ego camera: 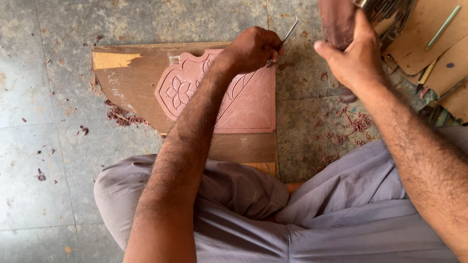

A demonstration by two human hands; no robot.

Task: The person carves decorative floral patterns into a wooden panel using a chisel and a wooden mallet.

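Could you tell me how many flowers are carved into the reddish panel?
1 flower shows, near the left end of the panel, left of the forearm. The left hand and forearm cover part of the carving, so more may be hidden.

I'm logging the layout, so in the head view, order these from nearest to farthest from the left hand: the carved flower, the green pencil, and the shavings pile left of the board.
From the left hand:
1. Carved flower, on the pink panel, just below-left of the hand.
2. Shavings pile, on the floor at the board's left edge.
3. Green pencil, far right, on the cardboard sheets.
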